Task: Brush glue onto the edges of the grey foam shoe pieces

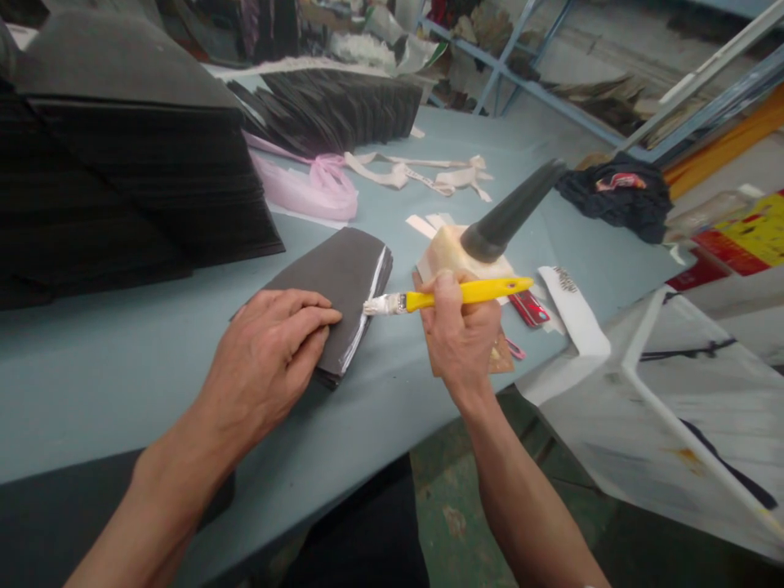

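A small stack of dark grey sheets (343,269) lies fanned at its right edge on the pale blue table. My left hand (275,339) rests flat on top of the stack, fingers stretched out. My right hand (462,327) is closed around a paintbrush (422,300) with a yellow handle. White paste coats its bristles, which touch the stack's right edge. A white streak runs along that edge. Just beyond my right hand stands a cream-coloured block-shaped container (450,245) with a dark tapered cylinder (514,212) leaning out of its top.
Tall piles of black sheets (122,180) stand at the left, with a leaning row (343,106) behind. A pink plastic strip (312,192) and cloth strips (422,173) lie mid-table. A red box (528,309) is right of my hand; a white bin (661,408) stands beside the table.
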`<state>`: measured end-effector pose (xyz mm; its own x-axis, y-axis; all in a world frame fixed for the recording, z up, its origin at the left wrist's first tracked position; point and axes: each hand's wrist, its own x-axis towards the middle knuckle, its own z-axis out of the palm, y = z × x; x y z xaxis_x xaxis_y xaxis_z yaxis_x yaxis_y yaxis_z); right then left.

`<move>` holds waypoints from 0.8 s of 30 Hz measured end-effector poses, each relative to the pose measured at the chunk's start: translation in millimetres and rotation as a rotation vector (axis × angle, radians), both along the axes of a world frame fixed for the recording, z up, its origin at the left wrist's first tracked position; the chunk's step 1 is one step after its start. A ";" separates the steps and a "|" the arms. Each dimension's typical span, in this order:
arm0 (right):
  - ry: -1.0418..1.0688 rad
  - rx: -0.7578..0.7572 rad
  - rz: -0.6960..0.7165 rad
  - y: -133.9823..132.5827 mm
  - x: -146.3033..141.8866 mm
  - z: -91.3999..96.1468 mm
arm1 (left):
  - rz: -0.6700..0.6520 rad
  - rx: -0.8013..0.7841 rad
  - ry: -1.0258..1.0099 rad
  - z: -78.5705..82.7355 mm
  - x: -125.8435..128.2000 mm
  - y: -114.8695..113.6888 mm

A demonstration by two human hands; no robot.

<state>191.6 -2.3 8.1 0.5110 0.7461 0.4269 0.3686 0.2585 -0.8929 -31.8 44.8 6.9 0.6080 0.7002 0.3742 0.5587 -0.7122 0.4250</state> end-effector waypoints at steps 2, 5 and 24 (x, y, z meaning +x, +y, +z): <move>0.005 -0.022 -0.009 -7.9 -4.0 -1.1 | 0.004 -0.009 0.000 0.2 0.6 0.0; 0.018 -0.016 -0.009 -18.7 -10.7 1.1 | 0.001 -0.024 -0.009 0.2 1.6 0.0; 0.101 -0.140 0.150 -83.6 -42.6 22.8 | 0.018 -0.031 -0.035 -1.3 4.5 -3.5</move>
